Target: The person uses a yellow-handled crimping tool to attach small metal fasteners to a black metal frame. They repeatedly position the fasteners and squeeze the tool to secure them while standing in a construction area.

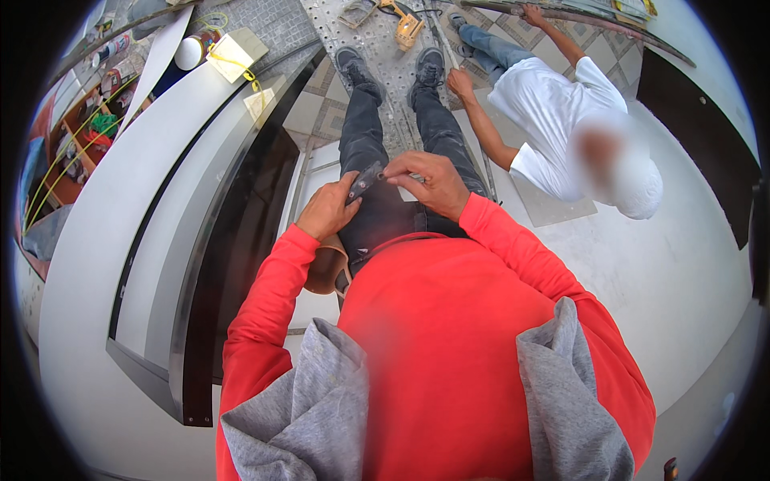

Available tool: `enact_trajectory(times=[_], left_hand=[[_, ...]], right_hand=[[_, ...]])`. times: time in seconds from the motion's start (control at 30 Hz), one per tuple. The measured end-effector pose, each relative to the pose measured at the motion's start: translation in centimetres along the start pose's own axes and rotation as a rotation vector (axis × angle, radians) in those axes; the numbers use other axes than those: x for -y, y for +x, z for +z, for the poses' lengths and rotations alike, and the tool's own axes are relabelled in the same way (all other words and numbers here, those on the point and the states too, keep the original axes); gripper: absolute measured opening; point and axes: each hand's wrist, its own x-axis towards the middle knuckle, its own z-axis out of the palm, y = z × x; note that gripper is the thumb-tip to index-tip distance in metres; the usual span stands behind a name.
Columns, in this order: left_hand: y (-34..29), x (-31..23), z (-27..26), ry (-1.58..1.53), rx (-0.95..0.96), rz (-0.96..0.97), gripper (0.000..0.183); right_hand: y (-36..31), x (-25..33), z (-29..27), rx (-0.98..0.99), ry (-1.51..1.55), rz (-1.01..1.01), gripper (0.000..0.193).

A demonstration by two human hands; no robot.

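Observation:
In front of my waist, my left hand (pixel 327 210) is closed around a small dark grey piece (pixel 366 181) with pale round spots on it. Its exact kind is too small to make out. My right hand (pixel 429 180) pinches with thumb and fingertips at the far end of that piece, on a small brownish part (pixel 382 175). Whether this part is separate or fixed to the piece cannot be told. Below my left wrist, a brown, cup-shaped holder (pixel 325 268) hangs at my hip.
Beside me on the right, a person in white (pixel 553 112) reaches one hand toward the perforated plank (pixel 341 24) under my feet. A yellow power tool (pixel 409 30) lies ahead. Large white and dark framed panels (pixel 172 264) stand left, near a cluttered box (pixel 72 152).

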Motion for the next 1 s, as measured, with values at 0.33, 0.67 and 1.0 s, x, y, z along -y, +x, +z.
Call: enact_trajectory(times=[0.33,0.67,1.0], left_hand=[[0.3,0.1,0.3,0.034,0.028,-0.004,0.054],[0.6,0.7,1.4,0.061,0.110,-0.040,0.055],[0.7,1.8,2.2,0.053,0.129,-0.066,0.055]], right_hand=[[0.3,0.3,0.0,0.037,-0.292,-0.218,0.010],[-1.3,-1.9,0.6,0.058,-0.206,-0.149,0.007],[-2.2,-3.7,1.9,-0.040,0.187,0.312,0.009]])
